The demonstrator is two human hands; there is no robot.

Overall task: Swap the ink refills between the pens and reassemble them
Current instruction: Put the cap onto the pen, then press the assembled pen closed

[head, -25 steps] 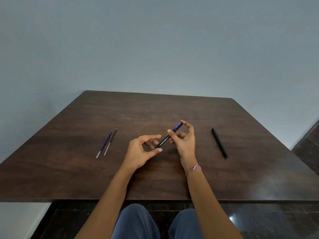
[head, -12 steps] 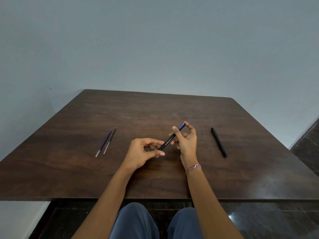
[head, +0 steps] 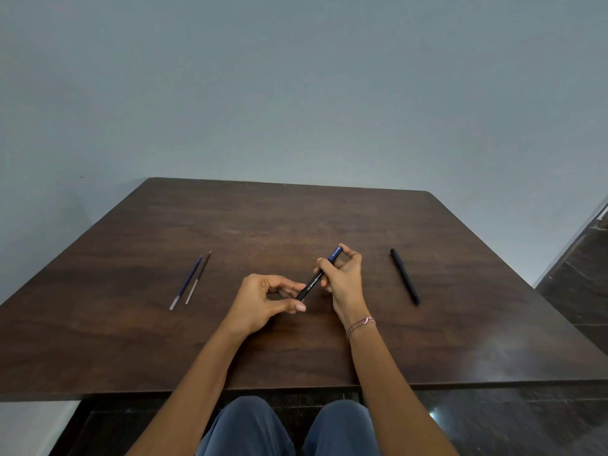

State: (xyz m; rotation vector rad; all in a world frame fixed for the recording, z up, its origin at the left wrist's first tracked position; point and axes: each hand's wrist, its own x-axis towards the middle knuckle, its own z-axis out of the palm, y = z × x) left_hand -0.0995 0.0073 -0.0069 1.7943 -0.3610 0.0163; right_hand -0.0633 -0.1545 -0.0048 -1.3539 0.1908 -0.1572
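L hand + R hand hold blue-capped pen; refills left, black pen right.

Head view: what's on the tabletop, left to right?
blue ink refill → black ink refill → left hand → right hand, both hands holding the blue-capped black pen → black pen lying loose.

Both forearms reach forward; right hand grips the pen, left hand apparently pinches its lower end.
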